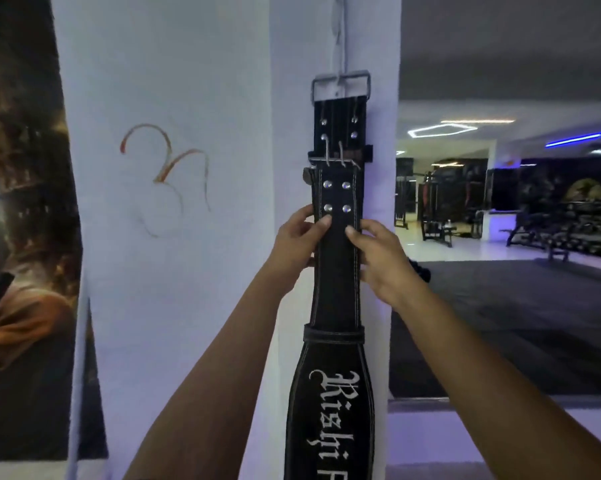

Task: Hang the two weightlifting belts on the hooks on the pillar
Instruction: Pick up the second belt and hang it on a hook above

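Observation:
A black weightlifting belt (339, 121) hangs on the white pillar (188, 237) by its steel buckle (340, 85), which sits over a hook (339, 79). In front of it a second black belt (335, 299) with white lettering hangs straight down, its own buckle (333, 162) level with the lower part of the first belt. My left hand (297, 242) grips this second belt's left edge just under its rivets. My right hand (382, 261) grips its right edge at the same height. Whether the second buckle rests on a hook is hidden.
A poster (22, 202) covers the wall left of the pillar. An orange scribble (167, 168) marks the pillar face. To the right the gym floor (517, 306) opens out, with benches and machines (552, 230) far back.

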